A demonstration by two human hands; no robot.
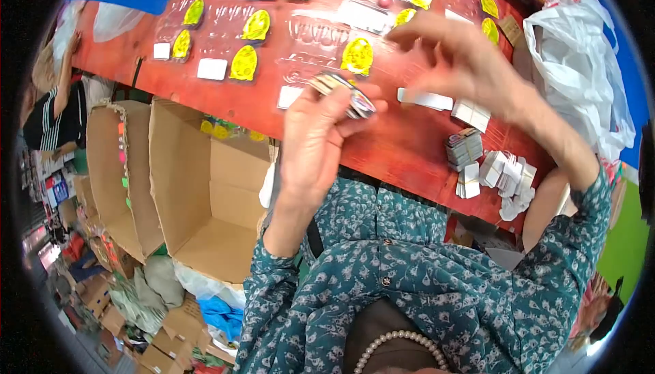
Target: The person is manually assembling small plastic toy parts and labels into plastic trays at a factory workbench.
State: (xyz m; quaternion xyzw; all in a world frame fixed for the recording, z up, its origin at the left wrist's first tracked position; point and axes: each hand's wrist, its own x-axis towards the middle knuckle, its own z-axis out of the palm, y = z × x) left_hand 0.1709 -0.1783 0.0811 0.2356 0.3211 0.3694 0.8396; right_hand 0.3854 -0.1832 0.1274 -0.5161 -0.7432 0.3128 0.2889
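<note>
My left hand [317, 143] is raised over the red table [402, 145] and grips a fanned stack of small printed cards [344, 93] between thumb and fingers. My right hand [458, 56] hovers higher to the right, blurred by motion, fingers spread and curled with nothing seen in them. Its fingertips are nearest a yellow-labelled clear blister pack [357, 56] and a white card [426, 99] lying on the table.
Rows of clear blister trays with yellow labels [256, 27] and white cards [212, 68] cover the table. Card stacks [464, 147] and loose white cards [505, 176] lie at right. A white plastic bag [580, 67] sits at far right. Open cardboard boxes [198, 190] stand at left.
</note>
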